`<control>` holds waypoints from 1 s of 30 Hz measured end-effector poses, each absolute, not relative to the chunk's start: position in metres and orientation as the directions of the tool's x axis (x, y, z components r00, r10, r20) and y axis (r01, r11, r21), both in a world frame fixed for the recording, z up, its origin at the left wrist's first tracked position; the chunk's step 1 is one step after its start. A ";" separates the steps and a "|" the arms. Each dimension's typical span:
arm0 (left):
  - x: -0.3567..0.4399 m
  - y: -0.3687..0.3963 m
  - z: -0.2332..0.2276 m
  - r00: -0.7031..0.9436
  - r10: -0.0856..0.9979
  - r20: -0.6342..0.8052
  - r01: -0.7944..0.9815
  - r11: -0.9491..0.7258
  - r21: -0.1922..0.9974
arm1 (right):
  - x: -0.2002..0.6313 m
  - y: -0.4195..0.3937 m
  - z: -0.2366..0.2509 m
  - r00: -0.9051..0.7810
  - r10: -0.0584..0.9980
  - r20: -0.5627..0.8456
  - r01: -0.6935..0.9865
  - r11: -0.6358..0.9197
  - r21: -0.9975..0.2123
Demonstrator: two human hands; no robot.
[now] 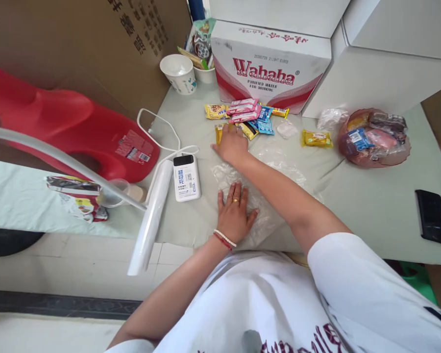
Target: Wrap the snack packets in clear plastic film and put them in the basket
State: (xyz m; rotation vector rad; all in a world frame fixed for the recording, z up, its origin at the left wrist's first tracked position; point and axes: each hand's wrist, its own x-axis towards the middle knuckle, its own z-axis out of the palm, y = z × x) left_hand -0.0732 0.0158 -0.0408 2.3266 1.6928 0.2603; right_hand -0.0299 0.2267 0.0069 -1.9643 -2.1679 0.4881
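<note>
My left hand (234, 215) lies flat with fingers spread on a crumpled clear plastic bag (268, 215) near the table's front edge. Farther forward, my right hand (233, 147) reaches to a pile of small wrapped snacks. Its thumb and fingers are around a yellow snack packet (219, 132), partly hidden by the hand. Touching or close by are pink wrapped bars (242, 112), another yellow packet (216, 112), blue packets (265, 121) and a black-and-yellow packet (248, 129).
A Wahaha water carton (268, 68) stands behind the pile. To the right are a yellow packet (316, 138), a pink bowl of snacks (375, 159) and a phone (432, 216). Leftward are a power bank (186, 181), a plastic roll (150, 220), paper cup (179, 73) and red jug (69, 127).
</note>
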 end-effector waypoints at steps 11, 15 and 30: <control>-0.055 -0.017 -0.054 0.132 0.975 0.179 0.827 -0.208 0.523 | 0.115 0.105 0.057 -0.300 0.915 0.270 0.843 0.387 -0.374; -0.056 -0.027 -0.050 0.151 0.965 0.213 0.796 -0.247 0.552 | 0.117 0.056 0.017 -0.157 0.982 0.110 0.914 0.186 -0.359; -0.137 0.044 -0.033 0.362 0.920 -0.150 0.881 -0.285 0.378 | 0.150 0.083 -0.008 -0.525 0.848 0.074 0.694 0.476 -0.540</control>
